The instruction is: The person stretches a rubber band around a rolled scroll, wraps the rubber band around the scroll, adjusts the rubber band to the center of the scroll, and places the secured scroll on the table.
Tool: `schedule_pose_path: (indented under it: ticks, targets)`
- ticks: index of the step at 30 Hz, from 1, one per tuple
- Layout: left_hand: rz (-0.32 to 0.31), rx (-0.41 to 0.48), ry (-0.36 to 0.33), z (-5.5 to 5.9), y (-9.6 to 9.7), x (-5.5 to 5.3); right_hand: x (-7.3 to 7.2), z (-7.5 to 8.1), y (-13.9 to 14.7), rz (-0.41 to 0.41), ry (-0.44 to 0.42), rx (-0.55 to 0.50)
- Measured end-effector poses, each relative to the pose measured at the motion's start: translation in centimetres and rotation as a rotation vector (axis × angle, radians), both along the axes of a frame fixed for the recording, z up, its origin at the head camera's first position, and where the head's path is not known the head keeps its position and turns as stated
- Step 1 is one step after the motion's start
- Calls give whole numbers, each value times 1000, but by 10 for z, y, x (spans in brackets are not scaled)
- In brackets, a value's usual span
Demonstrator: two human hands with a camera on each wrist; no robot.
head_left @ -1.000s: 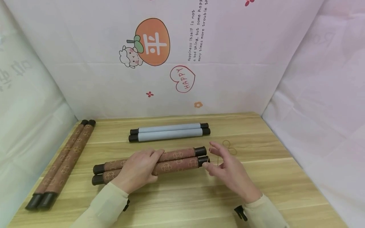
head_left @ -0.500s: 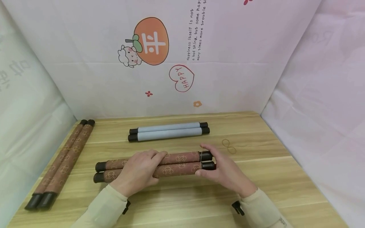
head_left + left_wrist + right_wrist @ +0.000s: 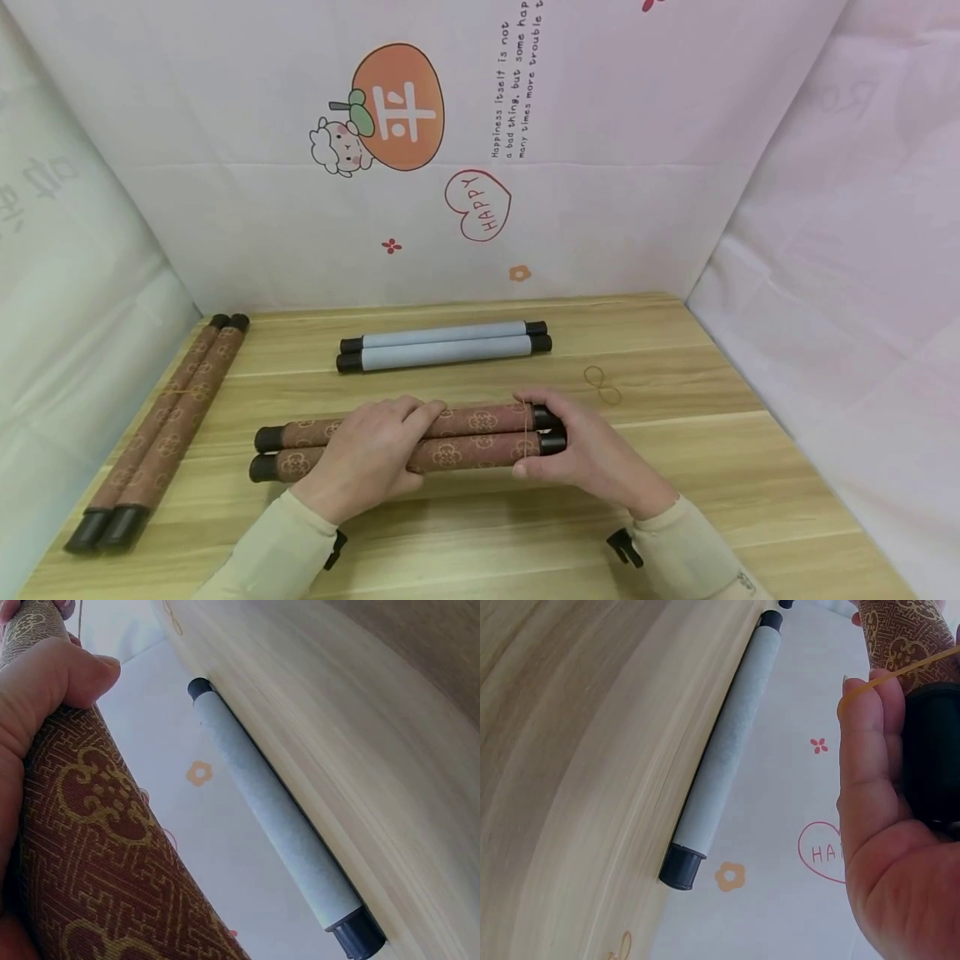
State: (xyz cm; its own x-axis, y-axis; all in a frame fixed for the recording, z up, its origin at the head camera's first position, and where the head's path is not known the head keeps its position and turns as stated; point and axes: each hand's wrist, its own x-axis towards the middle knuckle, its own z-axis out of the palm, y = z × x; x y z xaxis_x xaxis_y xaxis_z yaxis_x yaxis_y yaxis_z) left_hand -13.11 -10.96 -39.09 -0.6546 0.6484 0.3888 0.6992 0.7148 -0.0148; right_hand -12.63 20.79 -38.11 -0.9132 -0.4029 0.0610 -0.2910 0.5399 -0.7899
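Wood-grain tabletop [image 3: 742, 483], white printed cloth backdrop [image 3: 585, 192], pale cloth side walls [image 3: 847, 275]

The left arm [image 3: 272, 542] slants in from the bottom and leans right. The right arm [image 3: 693, 546] leans left, so the two hands point in toward each other. The left hand [image 3: 367, 458] has its back up and its fingers bent down, holding on. The right hand [image 3: 588, 450] makes a wide C shape — its thumb [image 3: 534, 469] is on the near side, with fingers [image 3: 866, 742] across from it. Up close, two of those fingers lie side by side, nearly straight. The hands are apart — not touching.
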Motion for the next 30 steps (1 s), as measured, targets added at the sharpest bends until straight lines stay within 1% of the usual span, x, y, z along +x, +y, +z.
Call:
schedule_pose_path:
  ticks: [6,9,13,17,23,30]
  targets:
    - [5,6,9,1,3,2,1,0,0,-3,-51,-54]
    - [8,-12,0,2,6,3,1,0,-1,-7,-59,-59]
    - [2,-37,-8,4,10,4,2,1,-2,-9,-46,-56]
    - [-7,-37,-12,4,15,4,3,1,-3,-11,-42,-57]
    - [-30,-44,-24,4,25,7,5,1,-7,7,-35,-45]
    - [-36,-10,-26,1,31,8,7,1,-8,-25,-37,-46]
